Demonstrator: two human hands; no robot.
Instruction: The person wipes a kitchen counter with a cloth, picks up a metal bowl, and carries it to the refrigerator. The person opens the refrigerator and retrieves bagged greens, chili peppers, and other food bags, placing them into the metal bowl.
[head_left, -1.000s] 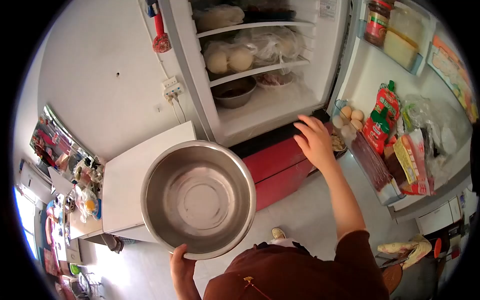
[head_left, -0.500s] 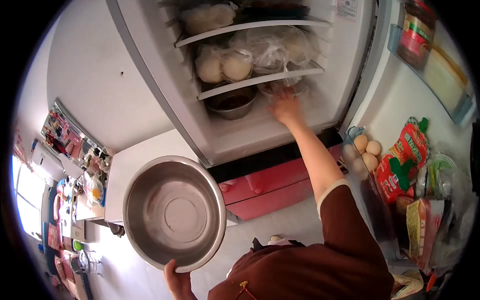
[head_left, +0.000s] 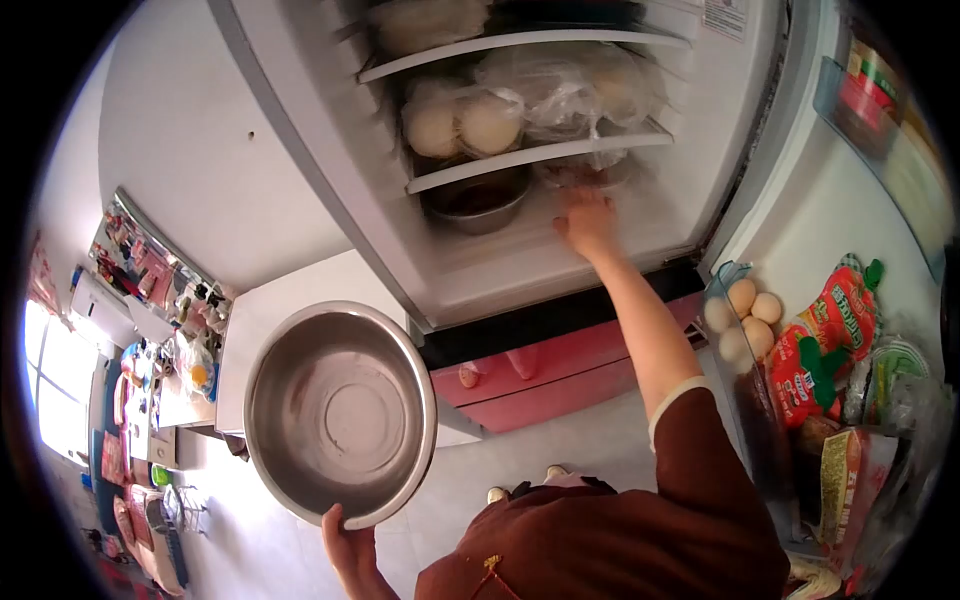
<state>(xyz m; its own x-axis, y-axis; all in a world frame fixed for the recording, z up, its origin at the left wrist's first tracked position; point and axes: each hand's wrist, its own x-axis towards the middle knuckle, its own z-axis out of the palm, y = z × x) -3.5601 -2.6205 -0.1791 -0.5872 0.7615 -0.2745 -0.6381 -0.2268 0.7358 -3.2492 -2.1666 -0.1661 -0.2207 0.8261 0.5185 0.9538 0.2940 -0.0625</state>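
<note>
My left hand [head_left: 350, 545] grips the near rim of a large, empty-looking metal basin [head_left: 350, 415], thumb over the edge. The basin is tilted toward me, left of the fridge. Inside the open fridge, my right hand [head_left: 588, 222] is at the lowest visible level, just in front of a covered bowl [head_left: 590, 175]. Motion blurs its fingers, and whether they touch the bowl is unclear. A smaller metal bowl [head_left: 480, 203] with dark contents stands to its left. On the shelf above lie round pale items [head_left: 490, 124] in clear plastic bags.
The fridge door [head_left: 740, 425] stands open at the right, holding eggs [head_left: 757, 320], red pouches [head_left: 830, 340], jars and packets. A white cabinet top [head_left: 290, 300] is behind the basin. Cluttered furniture and a window are far left.
My right hand has gone from outside the fridge into its lower level, then drawn slightly back from the covered bowl. The basin has shifted left with my left hand. The view has moved closer to the fridge.
</note>
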